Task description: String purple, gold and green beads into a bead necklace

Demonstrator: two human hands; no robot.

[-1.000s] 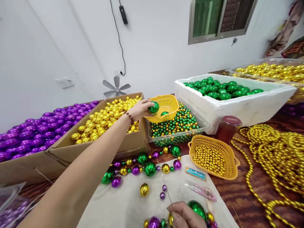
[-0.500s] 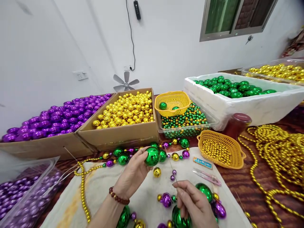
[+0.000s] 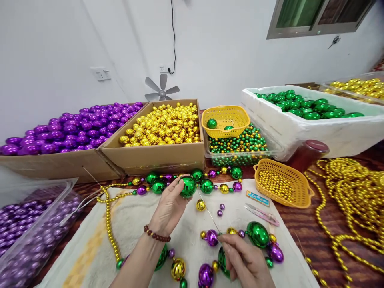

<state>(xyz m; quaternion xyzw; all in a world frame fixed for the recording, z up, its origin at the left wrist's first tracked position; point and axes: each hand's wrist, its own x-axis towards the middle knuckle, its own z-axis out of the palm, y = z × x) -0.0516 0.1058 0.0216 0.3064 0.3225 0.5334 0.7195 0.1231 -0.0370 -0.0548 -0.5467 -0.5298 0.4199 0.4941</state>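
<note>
My left hand (image 3: pixel 171 204), with a brown bead bracelet at the wrist, holds a shiny green ball (image 3: pixel 188 187) between thumb and fingers. Lower right, my right hand (image 3: pixel 240 256) pinches a long thin needle (image 3: pixel 211 214) whose tip points up and left, a short way from the ball. A loose gold ball (image 3: pixel 201 205) and two small purple beads (image 3: pixel 221 209) lie on the white cloth (image 3: pixel 132 224) between and beyond the hands. Strung purple, gold and green balls (image 3: pixel 258 235) lie around and partly under my right hand.
Boxes of purple balls (image 3: pixel 72 130) and gold balls (image 3: pixel 162 126) stand behind. Yellow baskets (image 3: pixel 303 188), a white foam box (image 3: pixel 330 132) and a dark red jar (image 3: pixel 309 154) are at the right. Pink-handled snips (image 3: pixel 264 215) lie on the cloth. Gold bead strands (image 3: pixel 354 192) are piled far right.
The view has shifted, showing more of the near cloth. My left hand and its green ball are slightly left of before; the needle in my right hand now leans more to the left.
</note>
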